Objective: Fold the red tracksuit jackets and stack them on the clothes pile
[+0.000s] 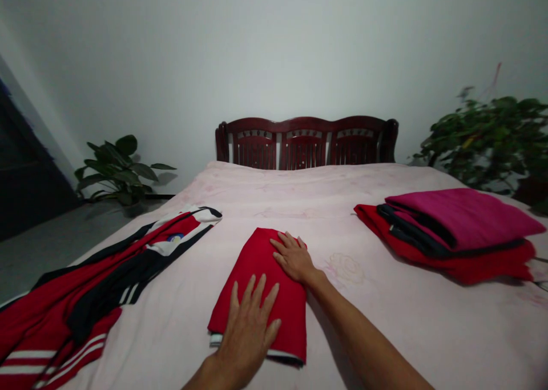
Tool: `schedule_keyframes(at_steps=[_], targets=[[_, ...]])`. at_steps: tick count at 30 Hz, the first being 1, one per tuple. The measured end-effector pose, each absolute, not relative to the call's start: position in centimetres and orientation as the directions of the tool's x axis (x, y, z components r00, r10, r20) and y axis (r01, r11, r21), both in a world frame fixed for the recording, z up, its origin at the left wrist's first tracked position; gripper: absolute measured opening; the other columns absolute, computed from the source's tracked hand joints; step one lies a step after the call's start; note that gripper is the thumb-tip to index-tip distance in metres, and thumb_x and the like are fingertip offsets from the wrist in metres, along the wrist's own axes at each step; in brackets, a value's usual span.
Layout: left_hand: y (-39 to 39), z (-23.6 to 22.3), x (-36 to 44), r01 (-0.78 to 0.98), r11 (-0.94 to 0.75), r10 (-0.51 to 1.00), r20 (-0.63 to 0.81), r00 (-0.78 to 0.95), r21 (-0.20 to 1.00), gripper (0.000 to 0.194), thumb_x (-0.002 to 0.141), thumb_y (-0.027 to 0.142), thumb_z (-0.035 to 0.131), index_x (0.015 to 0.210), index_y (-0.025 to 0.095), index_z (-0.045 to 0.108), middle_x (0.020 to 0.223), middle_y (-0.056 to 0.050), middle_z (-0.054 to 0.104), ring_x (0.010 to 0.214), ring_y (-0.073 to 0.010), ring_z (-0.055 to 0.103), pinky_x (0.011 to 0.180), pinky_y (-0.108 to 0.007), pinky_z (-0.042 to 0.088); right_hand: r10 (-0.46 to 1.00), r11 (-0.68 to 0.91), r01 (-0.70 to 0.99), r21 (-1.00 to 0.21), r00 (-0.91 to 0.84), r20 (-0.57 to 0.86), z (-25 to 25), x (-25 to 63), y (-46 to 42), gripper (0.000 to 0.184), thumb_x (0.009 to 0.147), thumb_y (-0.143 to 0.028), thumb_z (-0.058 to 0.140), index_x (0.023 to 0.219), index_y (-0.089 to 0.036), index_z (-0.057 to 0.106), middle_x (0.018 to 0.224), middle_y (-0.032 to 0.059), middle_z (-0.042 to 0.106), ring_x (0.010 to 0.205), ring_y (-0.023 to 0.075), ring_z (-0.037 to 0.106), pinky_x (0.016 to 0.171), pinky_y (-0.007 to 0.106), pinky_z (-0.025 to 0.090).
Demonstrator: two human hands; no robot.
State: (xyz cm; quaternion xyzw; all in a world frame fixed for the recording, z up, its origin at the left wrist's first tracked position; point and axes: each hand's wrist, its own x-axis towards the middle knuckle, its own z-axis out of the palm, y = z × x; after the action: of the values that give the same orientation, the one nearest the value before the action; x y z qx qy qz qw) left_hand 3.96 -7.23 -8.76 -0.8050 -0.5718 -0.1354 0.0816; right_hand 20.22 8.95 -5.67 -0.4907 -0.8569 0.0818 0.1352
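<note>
A folded red garment [261,258] lies on the pink bed sheet [171,333] in front of me, with a white and dark edge showing at its near end. My left hand [249,324] rests on its near left part, palm down with the fingers spread. Farther up, my right hand [294,257] lies flat across the garment's far right corner. Neither hand grips anything. What kind of garment it is cannot be made out while folded.
Left on the bed lies a loose red, navy and white jacket [145,258]. At right sits a folded clothes stack, with a magenta piece [471,218] on top. Beyond stands a dark wooden headboard [303,141]. Leafy plants [117,170] flank the bed.
</note>
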Motion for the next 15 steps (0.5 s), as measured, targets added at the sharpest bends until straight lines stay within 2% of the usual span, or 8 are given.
schedule_keyframes(at_steps=[2,5,10,12,15], targets=[[-7.6,-9.4,3.5,0.932,-0.362,0.860,0.374,0.346,-0.029,0.074,0.091,0.034,0.058,0.158,0.035,0.025,0.161,-0.009,0.038,0.147,-0.0350,0.035,0.116,-0.067,0.024,0.890,0.457,0.840,-0.294,-0.433,0.145,-6.5,20.3,10.1,0.058,0.102,-0.049,0.031,0.156,-0.027,0.035,0.166,0.0074,0.024,0.153,0.0266,0.017,0.122,0.054,0.010],[-8.3,-9.8,3.1,0.910,-0.403,0.810,0.426,0.403,-0.093,0.087,0.086,0.043,0.066,0.159,0.032,0.020,0.162,-0.011,0.035,0.147,-0.0362,0.033,0.117,-0.064,0.023,0.934,0.355,0.866,-0.352,-0.343,0.099,-7.0,20.6,11.4,0.062,0.102,-0.050,0.029,0.158,-0.025,0.029,0.165,0.0084,0.027,0.152,0.0261,0.021,0.121,0.053,0.014],[-9.0,-9.9,2.7,0.867,-0.484,0.778,0.395,0.488,-0.118,0.110,0.072,0.062,0.074,0.160,0.029,0.016,0.163,-0.013,0.031,0.148,-0.0404,0.031,0.115,-0.066,0.023,0.963,0.265,0.879,-0.398,-0.263,0.061,-7.3,21.8,12.7,0.064,0.103,-0.052,0.023,0.155,-0.018,0.035,0.160,0.0111,0.038,0.148,0.0287,0.031,0.119,0.051,0.021],[-9.1,-10.0,2.8,0.871,-0.479,0.783,0.396,0.479,-0.106,0.111,0.070,0.057,0.077,0.160,0.030,0.017,0.163,-0.012,0.031,0.148,-0.0398,0.031,0.116,-0.065,0.024,0.968,0.246,0.881,-0.404,-0.239,0.069,-7.5,22.2,12.9,0.064,0.103,-0.049,0.021,0.153,-0.014,0.039,0.158,0.0128,0.040,0.147,0.0270,0.034,0.120,0.045,0.021],[-9.2,-10.2,3.1,0.899,-0.429,0.799,0.428,0.423,-0.088,0.104,0.073,0.042,0.078,0.159,0.032,0.020,0.163,-0.009,0.032,0.148,-0.0366,0.032,0.118,-0.061,0.024,0.979,0.203,0.889,-0.411,-0.187,0.079,-7.9,22.9,12.6,0.064,0.104,-0.044,0.020,0.153,-0.007,0.036,0.158,0.0163,0.038,0.148,0.0252,0.032,0.121,0.040,0.020]])
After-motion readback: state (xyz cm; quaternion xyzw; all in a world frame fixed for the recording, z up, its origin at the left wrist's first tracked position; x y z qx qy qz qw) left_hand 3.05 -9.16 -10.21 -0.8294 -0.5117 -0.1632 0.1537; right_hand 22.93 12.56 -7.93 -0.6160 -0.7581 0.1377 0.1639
